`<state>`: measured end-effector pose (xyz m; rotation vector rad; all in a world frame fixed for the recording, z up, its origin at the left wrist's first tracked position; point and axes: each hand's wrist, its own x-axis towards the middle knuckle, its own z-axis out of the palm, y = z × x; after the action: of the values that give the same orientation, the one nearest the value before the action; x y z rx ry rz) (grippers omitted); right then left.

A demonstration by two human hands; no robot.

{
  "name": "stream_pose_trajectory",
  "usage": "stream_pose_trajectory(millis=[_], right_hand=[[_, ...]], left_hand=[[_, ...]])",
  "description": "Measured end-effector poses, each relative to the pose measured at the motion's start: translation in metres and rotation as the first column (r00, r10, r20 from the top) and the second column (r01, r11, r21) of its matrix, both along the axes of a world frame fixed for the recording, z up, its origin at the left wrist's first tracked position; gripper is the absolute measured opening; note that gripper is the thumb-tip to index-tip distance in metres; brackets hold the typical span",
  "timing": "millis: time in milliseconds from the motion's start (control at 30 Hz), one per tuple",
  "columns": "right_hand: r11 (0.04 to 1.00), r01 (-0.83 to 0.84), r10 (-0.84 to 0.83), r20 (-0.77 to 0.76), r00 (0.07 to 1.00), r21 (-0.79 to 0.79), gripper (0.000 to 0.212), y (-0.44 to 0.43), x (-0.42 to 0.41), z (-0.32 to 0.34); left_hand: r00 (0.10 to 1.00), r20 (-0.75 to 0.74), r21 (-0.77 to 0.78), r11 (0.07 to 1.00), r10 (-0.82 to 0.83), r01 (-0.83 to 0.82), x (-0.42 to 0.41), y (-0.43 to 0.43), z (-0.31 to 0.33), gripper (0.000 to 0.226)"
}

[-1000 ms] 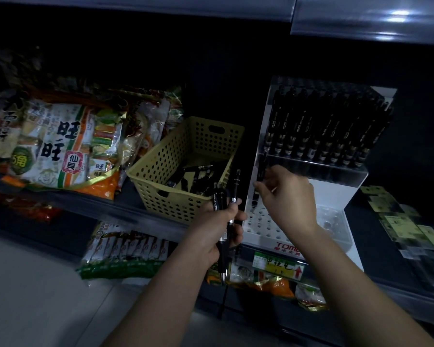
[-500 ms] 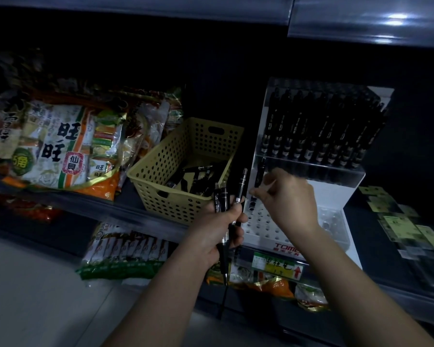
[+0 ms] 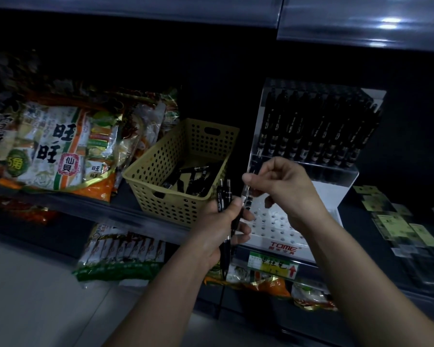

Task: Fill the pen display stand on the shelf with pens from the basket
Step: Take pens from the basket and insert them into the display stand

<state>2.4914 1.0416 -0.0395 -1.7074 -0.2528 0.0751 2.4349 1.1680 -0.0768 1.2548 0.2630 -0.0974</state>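
Slippage first: grips a bundle of pens point(image 3: 224, 196) upright in the left hand point(image 3: 223, 224), fingers curled round it, pen display stand point(image 3: 283, 246) just right of it. Holds the right hand point(image 3: 281, 184) just right of the pen tops, thumb against curled fingers; cannot tell whether pinching anything. Could spill the bundle while pulling one pen free, or miss a hole in the dim stand under the right hand. Spare pens point(image 3: 191, 179) in the basket point(image 3: 176, 171) beyond the left hand.
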Motion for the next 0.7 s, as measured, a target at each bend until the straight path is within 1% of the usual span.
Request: stream_pose_trajectory(millis=[67, 133, 200, 267, 400, 500, 700], right_hand=[[0.997, -0.038, 0.039, -0.021, 0.999, 0.061, 0.021, -0.001, 0.001, 0.001], [0.991, -0.098, 0.104, -0.063, 0.993, 0.095, 0.018, -0.003, 0.003, 0.002], [0.986, -0.145, 0.152, -0.085, 0.985, 0.080, 0.014, -0.005, 0.004, 0.001], [0.989, -0.135, 0.140, -0.063, 0.988, 0.066, 0.010, -0.005, 0.004, -0.001], [0.994, 0.027, -0.035, 0.078, 0.996, 0.103, 0.009, -0.008, 0.007, 0.003], [0.986, 0.153, -0.163, 0.221, 0.962, 0.061, 0.010, -0.012, 0.010, 0.004], [0.949, 0.308, -0.245, 0.458, 0.854, -0.067, 0.016, -0.014, 0.011, -0.006]], left_hand=[[1.000, -0.020, -0.005, 1.000, -0.004, 0.004, 0.000, 0.001, 0.000, 0.016], [1.000, -0.011, -0.062, 0.998, -0.023, 0.022, 0.001, 0.002, 0.002, 0.018], [0.999, -0.001, -0.101, 0.994, -0.042, 0.041, 0.000, 0.002, 0.004, 0.020], [0.999, -0.012, -0.097, 0.994, -0.046, 0.045, 0.001, 0.001, 0.003, 0.021], [0.997, -0.081, -0.043, 0.999, -0.007, 0.004, 0.002, 0.000, 0.000, 0.026], [0.993, -0.121, 0.059, 0.998, 0.006, 0.002, 0.004, 0.001, -0.004, 0.025], [0.993, -0.116, 0.059, 0.998, 0.031, -0.024, 0.007, 0.003, -0.006, 0.026]])
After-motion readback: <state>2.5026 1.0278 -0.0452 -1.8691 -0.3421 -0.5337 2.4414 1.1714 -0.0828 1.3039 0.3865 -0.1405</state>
